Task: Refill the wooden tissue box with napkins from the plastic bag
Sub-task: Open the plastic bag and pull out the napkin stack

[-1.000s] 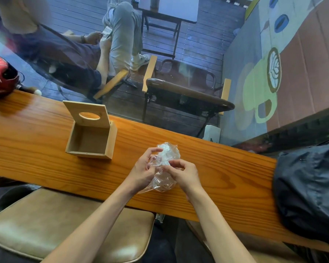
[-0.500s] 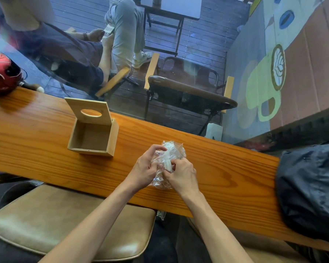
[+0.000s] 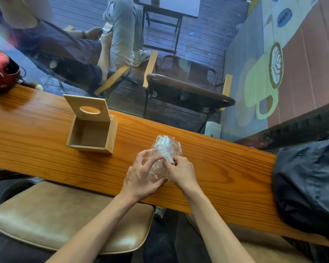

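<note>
A clear plastic bag with white napkins inside lies on the wooden counter, near its front edge. My left hand grips the bag's left side and lower end. My right hand pinches the bag's wrinkled plastic from the right. The wooden tissue box stands to the left of the bag, empty inside, its lid with a round hole tilted up at the back.
A red helmet sits at the counter's far left. A dark jacket covers the counter's right end. A tan padded stool is below the counter. Behind the glass are chairs and a seated person.
My right hand has shifted up over the bag's top and pinches the plastic closer to my left hand. The bag has been pushed a little farther onto the counter.
</note>
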